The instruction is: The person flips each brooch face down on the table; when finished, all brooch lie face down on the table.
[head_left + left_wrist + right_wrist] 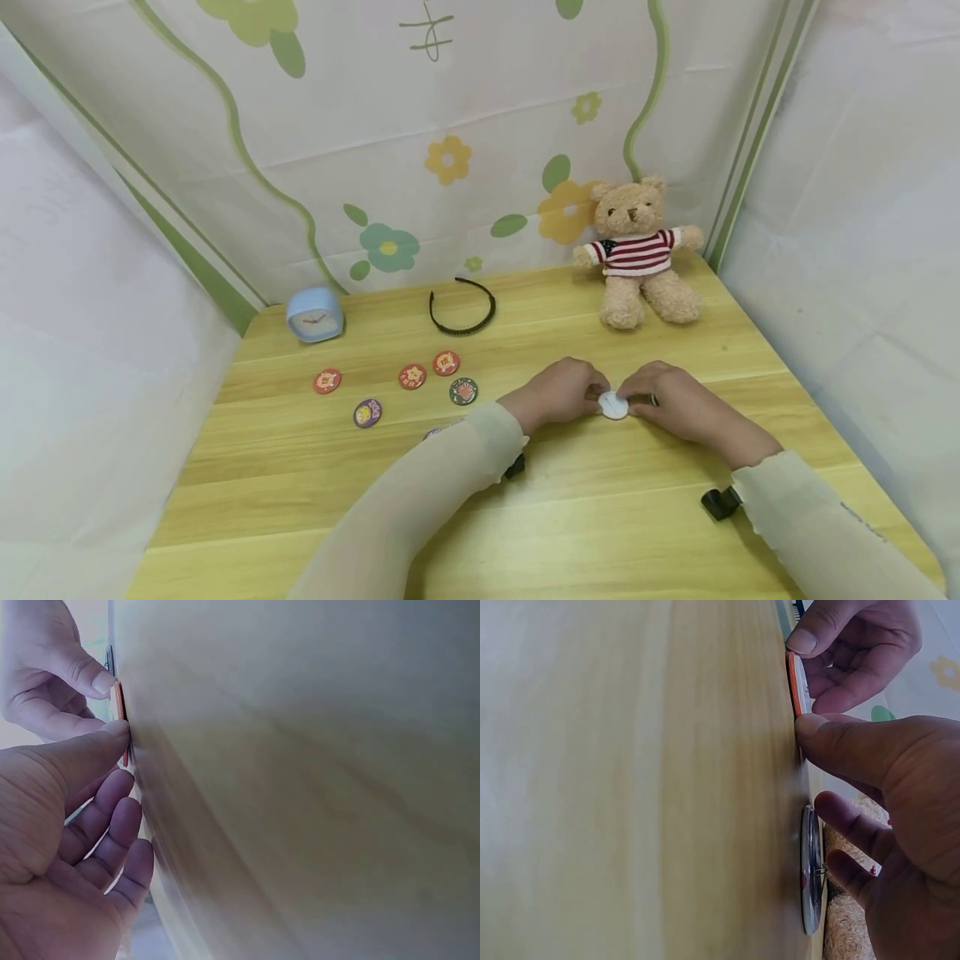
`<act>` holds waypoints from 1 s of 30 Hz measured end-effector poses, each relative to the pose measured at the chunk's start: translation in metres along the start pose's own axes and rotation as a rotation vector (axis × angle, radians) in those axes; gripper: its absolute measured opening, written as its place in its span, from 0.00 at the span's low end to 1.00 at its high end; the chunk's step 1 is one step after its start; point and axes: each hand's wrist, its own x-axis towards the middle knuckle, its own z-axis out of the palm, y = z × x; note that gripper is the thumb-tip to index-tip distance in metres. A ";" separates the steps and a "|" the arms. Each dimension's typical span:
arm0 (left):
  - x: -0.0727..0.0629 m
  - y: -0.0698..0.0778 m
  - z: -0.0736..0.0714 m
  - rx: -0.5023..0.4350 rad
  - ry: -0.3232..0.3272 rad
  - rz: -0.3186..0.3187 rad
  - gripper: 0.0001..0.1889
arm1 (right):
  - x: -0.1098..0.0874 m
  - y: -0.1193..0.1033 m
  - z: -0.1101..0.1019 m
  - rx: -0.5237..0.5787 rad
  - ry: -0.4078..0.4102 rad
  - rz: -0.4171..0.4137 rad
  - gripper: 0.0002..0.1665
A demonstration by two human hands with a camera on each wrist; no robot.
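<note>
A round button badge [613, 406] shows its white back in the head view, with an orange-red rim in both wrist views. My left hand [558, 392] pinches its left edge, thumb on the near side. Opposite it, my right hand [678, 404] pinches the right edge between thumb and fingers. In the left wrist view, the other fingers of my left hand [82, 825] curve loosely. Below the fingers of my right hand [900, 795] lies a second badge [811, 870], its pin showing; the hand mostly hides it in the head view.
Left of my hands lie red badges [412, 376], a purple badge [367, 412] and a green badge [463, 391]; my left sleeve partly covers another. Farther back are a blue clock [315, 315], a black headband [463, 330] and a teddy bear [633, 250] against the curtain.
</note>
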 end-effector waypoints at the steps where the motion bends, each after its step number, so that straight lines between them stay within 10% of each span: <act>1: -0.001 -0.001 -0.001 -0.010 -0.003 0.006 0.15 | 0.000 0.000 0.000 0.001 -0.002 0.001 0.15; 11: -0.026 -0.021 -0.015 -0.075 -0.083 0.029 0.26 | 0.001 0.000 -0.001 -0.007 -0.010 0.015 0.15; 20: -0.073 -0.052 -0.027 -0.201 -0.039 -0.068 0.25 | 0.000 0.000 -0.003 0.022 -0.019 0.008 0.14; 30: -0.120 -0.079 -0.045 -0.142 -0.031 -0.119 0.28 | 0.001 0.002 -0.002 0.028 -0.017 0.004 0.14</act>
